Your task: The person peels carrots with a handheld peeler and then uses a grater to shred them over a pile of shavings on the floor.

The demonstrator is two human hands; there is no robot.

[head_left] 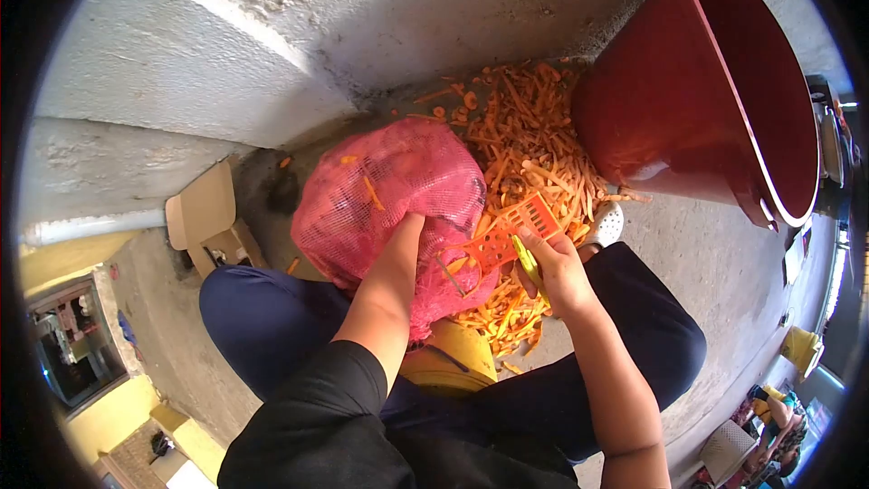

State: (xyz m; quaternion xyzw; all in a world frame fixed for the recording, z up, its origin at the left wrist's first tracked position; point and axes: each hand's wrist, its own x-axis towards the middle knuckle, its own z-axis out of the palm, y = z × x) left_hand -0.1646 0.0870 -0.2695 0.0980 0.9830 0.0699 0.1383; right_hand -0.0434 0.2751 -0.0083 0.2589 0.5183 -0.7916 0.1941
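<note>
My left forearm reaches into a pink mesh sack bulging with contents; the hand itself is hidden inside. My right hand is closed around a tool with a yellow-green handle, whose working end I cannot make out. An orange perforated plastic piece lies against the fingers of this hand, between it and the sack. Orange peelings and strips are heaped on the floor behind and beside the sack. A yellow container stands between my legs, under the sack's lower end.
A large dark red tub leans at the right, beside the peelings. Rough grey walls meet in a corner ahead. An opened cardboard box stands to the left. Another person is far off at the lower right.
</note>
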